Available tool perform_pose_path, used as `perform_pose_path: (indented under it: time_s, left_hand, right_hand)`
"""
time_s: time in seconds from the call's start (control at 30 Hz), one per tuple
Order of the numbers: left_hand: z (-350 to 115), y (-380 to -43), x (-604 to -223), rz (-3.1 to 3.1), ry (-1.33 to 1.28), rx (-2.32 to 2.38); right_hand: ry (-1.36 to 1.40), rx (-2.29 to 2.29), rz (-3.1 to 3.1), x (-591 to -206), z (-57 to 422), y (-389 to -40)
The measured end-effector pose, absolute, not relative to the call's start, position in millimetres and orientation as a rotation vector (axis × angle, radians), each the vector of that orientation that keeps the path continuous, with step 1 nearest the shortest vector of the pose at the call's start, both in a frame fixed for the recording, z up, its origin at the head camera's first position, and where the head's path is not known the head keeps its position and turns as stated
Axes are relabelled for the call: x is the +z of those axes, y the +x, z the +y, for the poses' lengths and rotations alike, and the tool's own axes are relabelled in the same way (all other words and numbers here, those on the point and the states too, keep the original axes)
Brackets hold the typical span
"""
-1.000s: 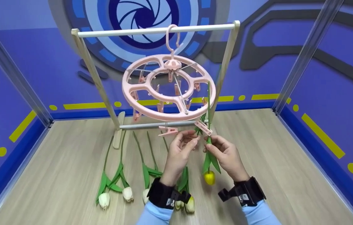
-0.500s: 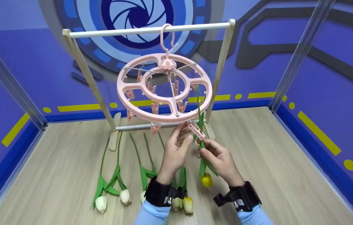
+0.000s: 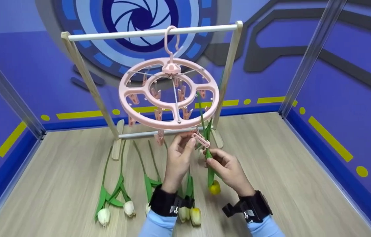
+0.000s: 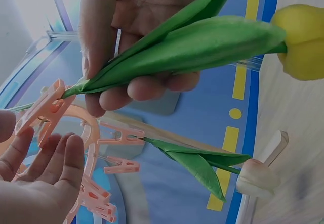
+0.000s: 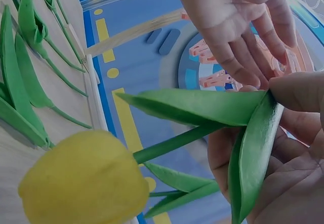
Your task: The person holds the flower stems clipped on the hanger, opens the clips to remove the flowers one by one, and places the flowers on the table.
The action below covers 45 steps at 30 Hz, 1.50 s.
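Note:
In the head view, my right hand [image 3: 228, 168] pinches the leafy stem of a yellow tulip [image 3: 215, 187], whose bloom points down. The stem rises past the round pink clip hanger [image 3: 169, 125]. My left hand [image 3: 178, 161] pinches the end of a pink clothespin [image 3: 201, 140] with thumb and fingers. In the left wrist view, the tulip stem passes at the jaws of this clothespin [image 4: 45, 110]; whether they grip it is unclear. Behind, a white tulip [image 4: 257, 178] hangs from another clip [image 4: 121, 134].
The hanger hooks over the white bar [image 3: 116, 35] of a wooden rack. Several pink clips dangle from it, one [image 3: 160, 137] at the front. White tulips [image 3: 103, 216] and a yellow-white tulip [image 3: 196, 216] lie on the table [image 3: 287, 171]. Blue panels stand behind and beside.
My left thumb and fingers have closed on the clothespin's end. The tulip stem has shifted toward the clothespin in my right hand's grip. The front clip has swung down to hang. The head view has shifted slightly.

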<state>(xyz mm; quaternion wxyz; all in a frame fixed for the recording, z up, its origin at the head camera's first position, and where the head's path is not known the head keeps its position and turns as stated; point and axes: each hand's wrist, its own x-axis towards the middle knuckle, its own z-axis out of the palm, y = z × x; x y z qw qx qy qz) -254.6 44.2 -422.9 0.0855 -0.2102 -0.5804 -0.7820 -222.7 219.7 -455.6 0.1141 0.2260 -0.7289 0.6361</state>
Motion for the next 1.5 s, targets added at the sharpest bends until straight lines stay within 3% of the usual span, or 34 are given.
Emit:
perform_pose_path:
  time_s: [0.8,1.5]
  left_hand:
    - [34,-257,-421,-1.794,-0.496,-2.259]
    - [36,-258,-423,-1.814,-0.534,-2.180]
  right_hand:
    - [0.659,1.686,-2.256,-459,218,-222]
    - [0.599,1.564,-2.218,-456,219,-221]
